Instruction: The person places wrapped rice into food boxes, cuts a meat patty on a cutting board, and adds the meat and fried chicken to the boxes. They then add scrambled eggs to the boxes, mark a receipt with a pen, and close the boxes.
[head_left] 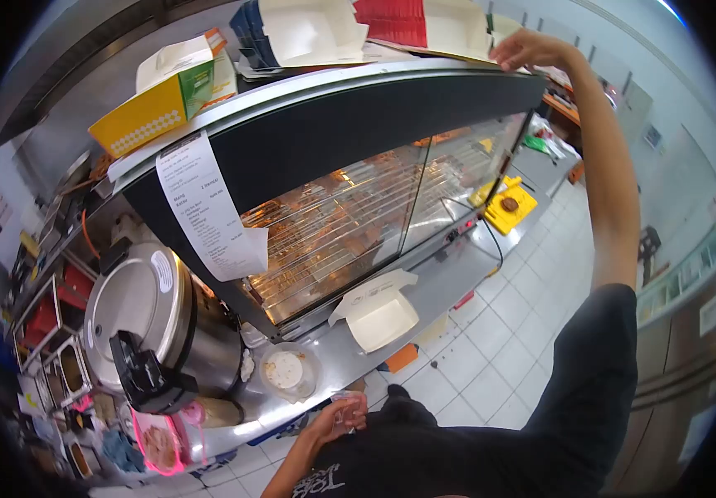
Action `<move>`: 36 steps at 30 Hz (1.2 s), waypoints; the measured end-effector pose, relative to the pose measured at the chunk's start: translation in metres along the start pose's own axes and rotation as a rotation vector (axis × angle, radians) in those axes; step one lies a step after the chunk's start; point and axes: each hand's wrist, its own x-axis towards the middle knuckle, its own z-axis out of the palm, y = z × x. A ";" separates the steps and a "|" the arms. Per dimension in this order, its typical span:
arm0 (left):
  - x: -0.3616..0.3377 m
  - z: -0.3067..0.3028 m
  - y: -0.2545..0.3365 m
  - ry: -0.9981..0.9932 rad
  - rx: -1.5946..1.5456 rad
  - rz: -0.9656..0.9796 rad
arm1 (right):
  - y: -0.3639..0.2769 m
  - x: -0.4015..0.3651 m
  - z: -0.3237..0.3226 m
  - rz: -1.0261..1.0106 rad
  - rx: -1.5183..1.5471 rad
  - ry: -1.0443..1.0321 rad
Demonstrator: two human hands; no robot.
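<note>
My left hand (335, 422) is low in front of my body, its fingers closed round a small clear plastic cup (349, 408), partly covered by the fingers. My right hand (532, 50) reaches up to the top edge of a glass-fronted food warmer (341, 141), fingers loosely bent and apart. Right beside its fingertips are a white-lined carton with red sides (457, 29) and a pale green-edged carton (503, 26). Below the warmer's glass, an open white takeaway box (381, 322) rests on the steel counter (337, 353).
A large rice cooker (138, 307) stands left, near a round tub (279, 363) and a pink basket (177, 440). A printed receipt (208, 207) hangs over the warmer. Yellow-green cartons (146, 112) and dark blue cartons (251, 37) sit on top. A yellow tray (510, 207) lies beyond.
</note>
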 end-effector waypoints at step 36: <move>0.361 0.424 0.282 1.248 2.550 1.562 | 0.092 -0.078 0.011 -0.514 -0.535 1.162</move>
